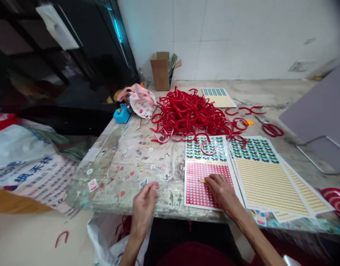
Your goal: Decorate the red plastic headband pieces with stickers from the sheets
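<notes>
One printed sack (34, 162) is cut off by the left edge; one red strip (61, 238) lies on the floor (26, 244). On the counter (164, 151) stand one blue block (122, 115), one patterned bag (142, 103) and one open carton (160, 75), its contents mostly hidden. Of the two hands, the left hand (144, 207) hangs at the near edge, fingers curled; whether it grips anything cannot be told. The heap of red strips (189, 114) is too tangled to count and touches the top of one pink-patterned sheet (193, 192). There the right hand (221, 190) meets one small yellowish piece (202, 180), partly covered; pinched or merely touched is unclear. Beyond are at least two overlapping striped sheets (267, 181), one pair of scissors (272, 129) and one red round object (336, 201), cropped.
</notes>
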`<state>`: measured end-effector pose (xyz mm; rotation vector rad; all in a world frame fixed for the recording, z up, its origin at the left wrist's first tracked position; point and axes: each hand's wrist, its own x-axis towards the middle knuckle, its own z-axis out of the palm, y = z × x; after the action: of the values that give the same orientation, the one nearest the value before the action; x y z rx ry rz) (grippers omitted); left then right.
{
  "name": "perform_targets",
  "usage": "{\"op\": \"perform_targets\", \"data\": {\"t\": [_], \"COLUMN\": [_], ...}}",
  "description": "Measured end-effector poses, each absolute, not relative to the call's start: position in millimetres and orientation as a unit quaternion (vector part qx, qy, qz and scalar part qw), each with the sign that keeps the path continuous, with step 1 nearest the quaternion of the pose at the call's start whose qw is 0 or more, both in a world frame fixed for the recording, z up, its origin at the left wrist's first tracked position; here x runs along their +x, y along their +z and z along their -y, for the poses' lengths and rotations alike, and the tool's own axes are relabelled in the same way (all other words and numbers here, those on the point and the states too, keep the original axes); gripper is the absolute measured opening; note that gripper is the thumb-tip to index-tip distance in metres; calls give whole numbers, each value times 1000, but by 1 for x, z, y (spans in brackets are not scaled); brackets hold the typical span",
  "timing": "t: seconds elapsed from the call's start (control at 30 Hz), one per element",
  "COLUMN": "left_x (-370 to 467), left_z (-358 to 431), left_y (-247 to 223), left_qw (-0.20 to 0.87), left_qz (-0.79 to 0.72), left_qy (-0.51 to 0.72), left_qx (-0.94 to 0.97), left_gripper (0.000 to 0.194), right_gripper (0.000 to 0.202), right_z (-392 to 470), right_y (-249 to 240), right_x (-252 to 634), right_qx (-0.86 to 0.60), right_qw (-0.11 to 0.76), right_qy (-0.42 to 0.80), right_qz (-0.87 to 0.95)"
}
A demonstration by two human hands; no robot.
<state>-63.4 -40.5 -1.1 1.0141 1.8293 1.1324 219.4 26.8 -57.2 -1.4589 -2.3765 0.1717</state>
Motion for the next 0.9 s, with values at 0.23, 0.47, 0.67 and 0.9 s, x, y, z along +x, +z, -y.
{"op": "perform_targets", "data": {"t": [0.23, 0.47, 0.67, 0.9], "left_x": [43, 94, 49, 36], "left_z": [-96, -141, -100, -55], "left_y": [-21, -23, 14, 25], "left_qw": [257, 236, 350, 450], "left_qz": [-517, -444, -400, -426], "left_qy": [343, 270, 247, 356], "left_qx": [741, 821, 810, 699], "left_gripper": [30, 19, 17, 15], "right_gripper": [18, 15, 41, 33], "right_z": [-24, -18, -51, -50], "right_y": [-58, -38, 0, 11], "right_x": [217, 234, 257, 200], "right_qx": [-550, -622, -599, -489], "right_qw": [237, 363, 436, 444], "right_qy": [170, 309, 357, 597], "right_qz": [783, 621, 569, 455]}}
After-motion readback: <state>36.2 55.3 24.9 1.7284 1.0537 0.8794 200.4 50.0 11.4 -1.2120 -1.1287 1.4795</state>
